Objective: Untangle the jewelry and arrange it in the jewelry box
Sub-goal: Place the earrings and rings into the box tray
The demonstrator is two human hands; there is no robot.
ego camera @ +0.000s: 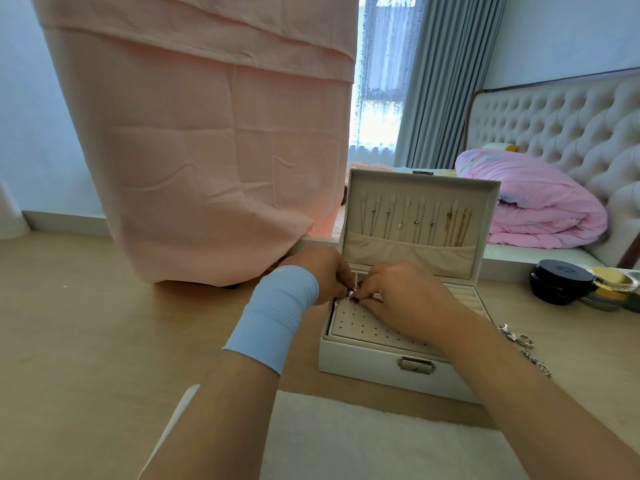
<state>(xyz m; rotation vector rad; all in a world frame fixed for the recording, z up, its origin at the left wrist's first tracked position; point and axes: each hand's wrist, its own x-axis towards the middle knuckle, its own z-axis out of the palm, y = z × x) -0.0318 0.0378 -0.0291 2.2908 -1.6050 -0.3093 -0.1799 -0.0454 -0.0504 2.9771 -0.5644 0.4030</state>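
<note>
Desk (86, 323): left hand (320, 271), right hand (407, 299) over jewelry box (363, 363), fingers (367, 288) pinching small piece (354, 288)

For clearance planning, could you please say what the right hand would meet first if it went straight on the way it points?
Probably the left hand, fingertip to fingertip with the right hand over the jewelry box; depth is unclear.

White jewelry box (381, 372) stands open, lid upright, necklaces (415, 221) hanging in a row inside it (silver mostly, gold at right); a tangled silver chain (523, 344) lies just beside the box.
</note>
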